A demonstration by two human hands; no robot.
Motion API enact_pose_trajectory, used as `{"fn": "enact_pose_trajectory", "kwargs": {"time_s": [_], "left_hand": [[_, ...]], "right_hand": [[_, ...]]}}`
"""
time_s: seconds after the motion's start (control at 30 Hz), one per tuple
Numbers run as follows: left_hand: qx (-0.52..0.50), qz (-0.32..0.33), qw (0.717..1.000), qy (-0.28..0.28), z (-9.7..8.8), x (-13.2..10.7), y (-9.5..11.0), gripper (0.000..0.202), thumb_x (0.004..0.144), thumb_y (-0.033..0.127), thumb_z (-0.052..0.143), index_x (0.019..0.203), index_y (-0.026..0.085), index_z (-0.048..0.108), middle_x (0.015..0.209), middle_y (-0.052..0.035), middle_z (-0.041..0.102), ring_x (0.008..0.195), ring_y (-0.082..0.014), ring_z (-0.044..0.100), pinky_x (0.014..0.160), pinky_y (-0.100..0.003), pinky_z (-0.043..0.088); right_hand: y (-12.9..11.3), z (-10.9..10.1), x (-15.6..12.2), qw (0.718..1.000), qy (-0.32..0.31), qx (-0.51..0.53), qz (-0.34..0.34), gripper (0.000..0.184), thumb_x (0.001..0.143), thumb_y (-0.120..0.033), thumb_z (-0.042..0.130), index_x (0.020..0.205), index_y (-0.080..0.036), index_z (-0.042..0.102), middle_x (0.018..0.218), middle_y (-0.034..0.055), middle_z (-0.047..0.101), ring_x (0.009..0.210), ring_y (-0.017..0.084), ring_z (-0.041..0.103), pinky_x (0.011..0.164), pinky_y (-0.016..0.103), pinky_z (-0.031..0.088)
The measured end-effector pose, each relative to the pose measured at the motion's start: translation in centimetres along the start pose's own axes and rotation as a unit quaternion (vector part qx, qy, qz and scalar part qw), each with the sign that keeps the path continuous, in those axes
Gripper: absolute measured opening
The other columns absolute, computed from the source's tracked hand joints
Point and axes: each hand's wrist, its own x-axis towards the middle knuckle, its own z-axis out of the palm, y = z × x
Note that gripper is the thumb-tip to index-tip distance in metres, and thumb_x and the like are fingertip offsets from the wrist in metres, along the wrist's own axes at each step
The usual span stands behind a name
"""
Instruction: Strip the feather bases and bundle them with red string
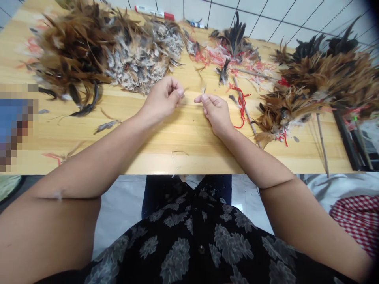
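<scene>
Over the middle of the wooden table, my left hand (166, 95) is closed in a pinch. A thin brownish tip shows at its fingers, too small to make out. Facing it a short way to the right, my right hand (217, 113) pinches a small, pale brown feather (203, 83) between thumb and forefinger, pointing up and blurred. Just beyond my left hand lies a heap of grey and white fluffy feathers (139, 59), joined on the left to a heap of long brown feathers (74, 43). Red string (242, 104) lies beside a thin stick (247, 114) right of my right hand.
Brown feather bundles (319, 79) on sticks fill the table's right side, by a black-edged box (345, 138). Dark feathers (235, 37) and tangled red-white strands (211, 55) lie at the back. A red-and-white marker (154, 12) rests near the tiled wall. Loose feathers (106, 125) lie left.
</scene>
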Motion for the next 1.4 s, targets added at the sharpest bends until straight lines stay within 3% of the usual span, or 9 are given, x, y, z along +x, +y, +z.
{"fn": "enact_pose_trajectory", "kwargs": {"time_s": [0.1,0.2,0.43,0.6,0.9,1.03,1.17,1.27,1.4], "left_hand": [[-0.107,-0.011,0.994,0.009,0.6,0.1,0.0,0.076,0.094,0.095,0.093,0.106,0.029,0.058,0.088,-0.0020,0.062,0.099,-0.0282,0.064,0.094,-0.051,0.055],[-0.144,-0.020,0.989,0.010,0.9,-0.3,1.0,0.079,0.077,0.093,0.102,0.105,0.031,0.062,0.093,-0.0035,0.068,0.094,-0.0275,0.063,0.090,-0.051,0.056],[-0.103,-0.030,0.994,-0.003,1.2,-1.0,2.3,0.058,0.099,0.070,0.094,0.100,0.028,0.055,0.091,-0.0026,0.070,0.102,-0.0281,0.071,0.092,-0.048,0.058],[-0.101,-0.023,0.995,-0.001,1.5,-0.8,1.8,0.059,0.096,0.071,0.098,0.097,0.028,0.058,0.090,-0.0029,0.071,0.104,-0.0300,0.072,0.092,-0.048,0.057],[-0.074,-0.055,0.995,-0.020,1.7,-1.1,2.8,0.061,0.102,0.075,0.097,0.102,0.028,0.059,0.090,-0.0027,0.070,0.109,-0.0301,0.068,0.094,-0.046,0.055],[-0.060,-0.012,0.997,0.044,-0.2,0.0,1.4,0.057,0.104,0.071,0.101,0.107,0.027,0.064,0.099,-0.0019,0.072,0.099,-0.0242,0.063,0.090,-0.043,0.054],[0.062,0.033,0.983,0.172,-4.4,0.7,0.0,0.043,0.112,0.053,0.097,0.102,0.022,0.069,0.098,-0.0007,0.070,0.092,-0.0188,0.056,0.097,-0.043,0.056],[0.162,0.002,0.974,0.155,-7.1,0.4,-0.4,0.047,0.111,0.062,0.091,0.095,0.024,0.069,0.101,-0.0035,0.070,0.094,-0.0227,0.055,0.109,-0.050,0.057],[0.218,-0.007,0.970,0.103,-7.8,0.1,-0.2,0.045,0.104,0.063,0.092,0.085,0.029,0.069,0.094,-0.0060,0.066,0.098,-0.0291,0.058,0.123,-0.059,0.056]], "right_hand": [[0.3,0.1,0.0,1.000,-0.008,-0.007,-0.011,0.070,0.106,-0.091,0.080,0.089,-0.024,0.077,0.069,-0.0053,0.041,0.071,0.014,0.044,0.067,0.028,0.039],[0.6,0.3,0.0,0.999,-0.015,-0.016,-0.023,0.067,0.108,-0.087,0.080,0.091,-0.023,0.081,0.070,-0.0044,0.047,0.075,0.015,0.051,0.073,0.028,0.045],[-0.1,0.8,0.0,0.999,-0.038,-0.036,-0.004,0.064,0.104,-0.084,0.086,0.086,-0.023,0.083,0.065,-0.0027,0.052,0.085,0.020,0.067,0.080,0.029,0.055],[-0.3,0.8,0.2,0.998,-0.051,-0.028,0.014,0.056,0.101,-0.073,0.096,0.084,-0.022,0.080,0.066,-0.0043,0.051,0.079,0.016,0.062,0.076,0.027,0.053],[-0.2,0.9,0.2,0.997,-0.075,-0.022,0.005,0.054,0.108,-0.070,0.091,0.087,-0.023,0.073,0.071,-0.0055,0.048,0.074,0.013,0.050,0.071,0.026,0.043],[-0.8,0.5,-0.2,0.998,-0.062,-0.016,0.016,0.054,0.112,-0.070,0.088,0.090,-0.025,0.070,0.071,-0.0063,0.044,0.071,0.013,0.046,0.068,0.027,0.039],[-1.0,0.1,-0.2,0.998,-0.049,0.011,0.022,0.055,0.115,-0.070,0.084,0.089,-0.025,0.065,0.070,-0.0071,0.044,0.068,0.013,0.043,0.065,0.027,0.036],[-0.8,0.0,0.0,0.998,-0.050,0.029,0.017,0.057,0.116,-0.071,0.082,0.087,-0.025,0.062,0.069,-0.0077,0.044,0.067,0.012,0.042,0.064,0.027,0.035],[-0.1,-0.1,0.3,0.997,-0.058,0.050,0.006,0.057,0.116,-0.070,0.082,0.088,-0.024,0.063,0.068,-0.0086,0.043,0.065,0.011,0.040,0.065,0.025,0.035]]}}
